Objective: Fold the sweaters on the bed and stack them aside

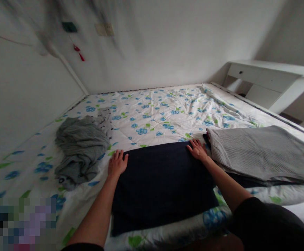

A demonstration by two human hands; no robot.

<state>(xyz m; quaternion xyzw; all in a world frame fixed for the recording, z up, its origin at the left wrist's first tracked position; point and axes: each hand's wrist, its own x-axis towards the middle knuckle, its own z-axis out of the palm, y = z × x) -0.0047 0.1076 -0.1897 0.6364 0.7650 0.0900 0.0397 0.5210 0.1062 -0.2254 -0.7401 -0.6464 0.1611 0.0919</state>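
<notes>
A dark navy folded garment [162, 184] lies flat in front of me on a bed sheet [152, 115] with blue flowers and green leaves. My left hand [118, 163] rests on its far left corner, fingers stretched out. On the far right corner lies my right hand [197, 150], its fingers also spread and flat. Neither hand grips the cloth. The exact kind of garment cannot be made out.
A crumpled grey-green garment [81, 150] lies to the left. Folded clothes with a grey ribbed one [256, 151] on top lie at the right. A white desk [269, 78] stands beyond the bed's right edge; walls border the back and left.
</notes>
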